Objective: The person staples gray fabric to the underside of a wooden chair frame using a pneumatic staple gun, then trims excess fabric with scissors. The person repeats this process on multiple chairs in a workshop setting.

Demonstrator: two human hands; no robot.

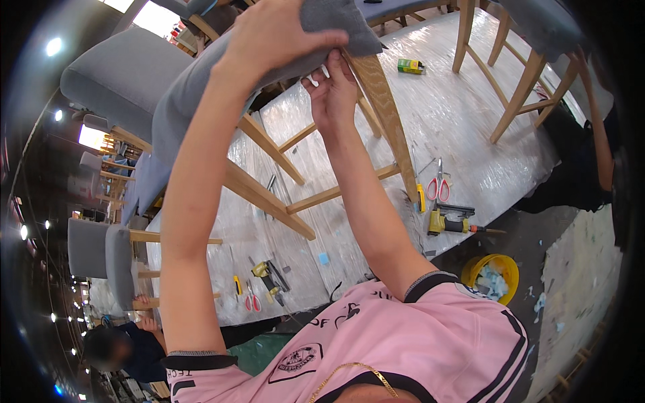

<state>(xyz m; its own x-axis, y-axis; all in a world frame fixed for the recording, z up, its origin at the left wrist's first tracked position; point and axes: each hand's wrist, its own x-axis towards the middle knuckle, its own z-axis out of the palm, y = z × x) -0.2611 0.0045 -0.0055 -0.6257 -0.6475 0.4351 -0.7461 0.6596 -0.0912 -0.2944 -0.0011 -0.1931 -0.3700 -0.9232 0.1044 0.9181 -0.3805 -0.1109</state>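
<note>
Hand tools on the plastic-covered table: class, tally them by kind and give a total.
Scissors, red-handled: 2
Staple guns, yellow: 2
Utility knives, yellow: 2
Total: 6

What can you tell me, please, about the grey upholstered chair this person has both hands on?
The chair has a grey fabric-covered seat and back with light wooden legs joined by rungs. It lies tipped over on the plastic-wrapped table, legs pointing out sideways. The left hand presses down on the grey fabric at the seat's edge, while the right hand reaches beneath it, fingers at the fabric where a leg meets the seat.
</note>
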